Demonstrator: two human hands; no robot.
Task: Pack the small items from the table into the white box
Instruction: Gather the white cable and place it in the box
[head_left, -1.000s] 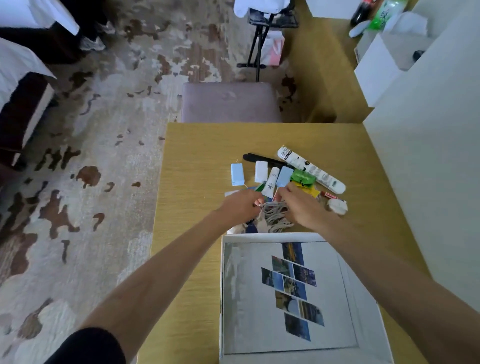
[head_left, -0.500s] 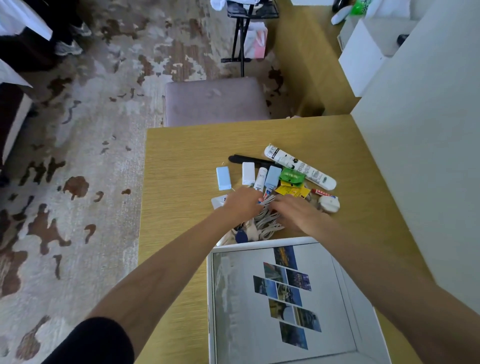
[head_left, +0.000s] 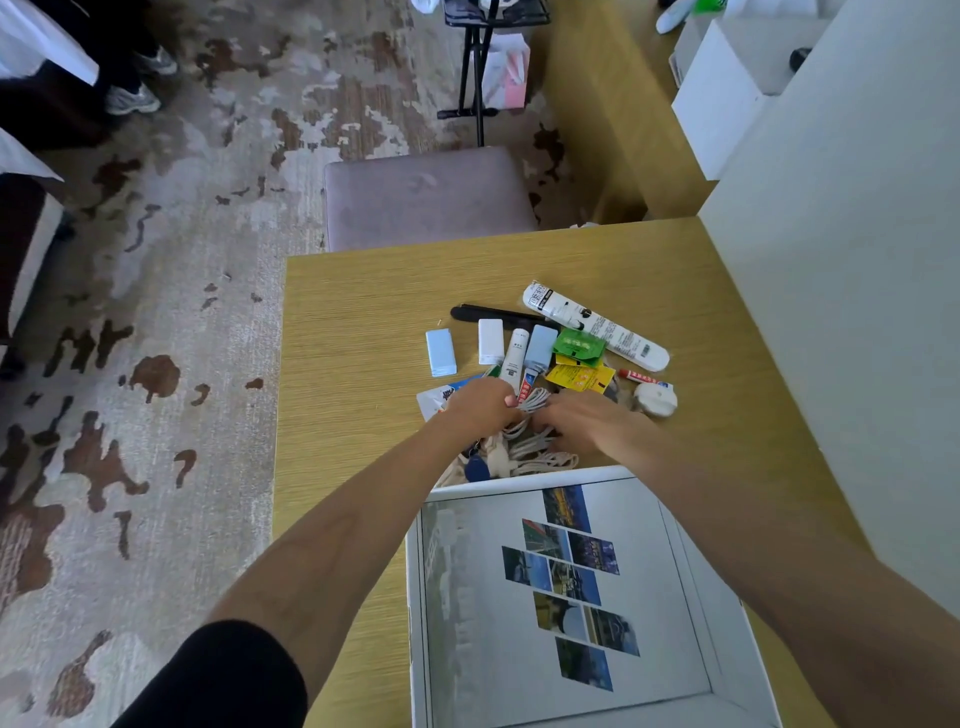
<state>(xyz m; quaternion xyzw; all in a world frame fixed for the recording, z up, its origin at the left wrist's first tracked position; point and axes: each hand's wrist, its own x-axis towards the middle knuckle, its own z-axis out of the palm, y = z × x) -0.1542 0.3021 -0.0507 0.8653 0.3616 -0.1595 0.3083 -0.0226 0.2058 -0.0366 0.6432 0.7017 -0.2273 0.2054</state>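
The white box lies open at the table's near edge, with a photo card on its floor. Just beyond it a bundle of beige cords lies in a heap. My left hand and my right hand both grip the cords from either side, fingers curled into the loops. Behind them lie small items: a pale blue packet, a white packet, a small white tube, a long white tube, green and yellow sachets and a black comb.
The wooden table has a wall along its right side. A padded stool stands at the far edge. A round white object lies right of the pile. Patterned carpet covers the floor on the left.
Both hands have closed in further on the cord bundle and stay on it. The view has shifted, so the table and box sit lower and left in frame.
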